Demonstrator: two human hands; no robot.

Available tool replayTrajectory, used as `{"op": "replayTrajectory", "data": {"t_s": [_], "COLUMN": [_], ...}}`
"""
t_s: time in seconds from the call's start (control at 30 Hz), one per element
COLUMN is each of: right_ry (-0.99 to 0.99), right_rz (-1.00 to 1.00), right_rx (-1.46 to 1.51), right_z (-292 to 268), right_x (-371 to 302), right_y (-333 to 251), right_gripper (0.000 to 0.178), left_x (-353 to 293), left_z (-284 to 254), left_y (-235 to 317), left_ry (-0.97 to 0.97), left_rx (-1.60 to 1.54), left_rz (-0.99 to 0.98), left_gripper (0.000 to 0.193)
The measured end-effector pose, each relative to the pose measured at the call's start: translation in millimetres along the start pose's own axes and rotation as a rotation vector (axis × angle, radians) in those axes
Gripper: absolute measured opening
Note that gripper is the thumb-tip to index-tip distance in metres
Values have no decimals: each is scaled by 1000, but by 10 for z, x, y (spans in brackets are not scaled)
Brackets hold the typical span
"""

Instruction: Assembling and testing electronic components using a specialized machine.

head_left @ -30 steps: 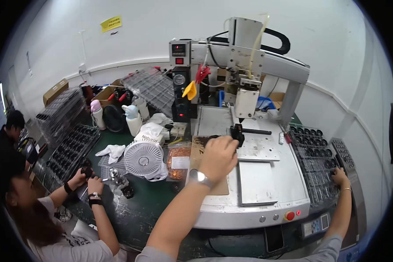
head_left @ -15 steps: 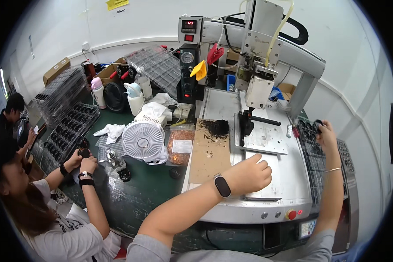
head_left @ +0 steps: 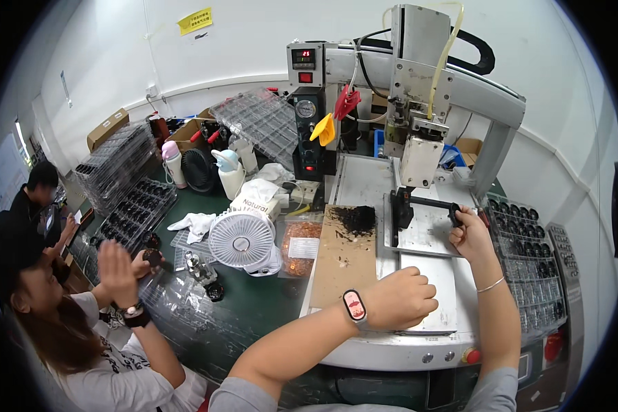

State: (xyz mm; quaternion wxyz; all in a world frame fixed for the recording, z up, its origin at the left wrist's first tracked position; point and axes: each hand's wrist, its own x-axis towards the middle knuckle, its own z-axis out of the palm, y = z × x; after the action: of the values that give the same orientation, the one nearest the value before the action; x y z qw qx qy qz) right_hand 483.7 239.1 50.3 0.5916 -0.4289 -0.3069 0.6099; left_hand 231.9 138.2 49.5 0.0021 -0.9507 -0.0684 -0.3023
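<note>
Between the fingers of my right hand, which is closed, is a small black ring-shaped part. It is at the free end of the black horizontal rod of the machine's fixture; I cannot tell whether it is on the rod or only touching it. The rod comes out of a black clamp block on a white metal plate. My left hand is curled over the machine's front bed, in front of the plate. Its fingers are bent inward, and whatever they may hold is hidden.
A machine head hangs above the fixture. At right stands a clear tray with black round parts. Left of the plate lies a brown board with black scraps. A white fan and a co-worker's hands are farther left.
My right hand has moved left from above the tray to the rod's end, bringing the black part. My left hand stays curled over the bed. The co-worker has raised one hand.
</note>
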Motion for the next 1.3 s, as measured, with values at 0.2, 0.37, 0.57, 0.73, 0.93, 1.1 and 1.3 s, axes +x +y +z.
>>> {"op": "replayTrajectory", "data": {"t_s": [0.2,0.37,0.57,0.73,0.93,1.1,1.3], "right_ry": [5,-29,-45,-56,-84,-74,-129], "right_rz": [-65,-85,-41,-39,-25,-40,-278], "right_rx": [-11,-47,-140,-165,-164,-173,-757], "right_z": [45,56,99,111,123,119,266], "right_x": [-8,-11,-110,-135,-149,-162,-312], "right_y": [21,56,25,31,39,46,24], "right_gripper": [7,10,9,9,11,15,30], "left_x": [33,36,41,35,61,64,12], "left_z": [44,81,68,35,-61,-93,-129], "left_y": [-14,1,10,-1,-17,-43,-198], "left_ry": [-68,-110,-64,-4,-49,93,460], "left_rx": [-8,-20,-237,-341,-591,-724,-414], "left_rz": [-33,-44,-81,-114,-252,-320,-796], "left_gripper": [11,11,11,13,16,14,13]}}
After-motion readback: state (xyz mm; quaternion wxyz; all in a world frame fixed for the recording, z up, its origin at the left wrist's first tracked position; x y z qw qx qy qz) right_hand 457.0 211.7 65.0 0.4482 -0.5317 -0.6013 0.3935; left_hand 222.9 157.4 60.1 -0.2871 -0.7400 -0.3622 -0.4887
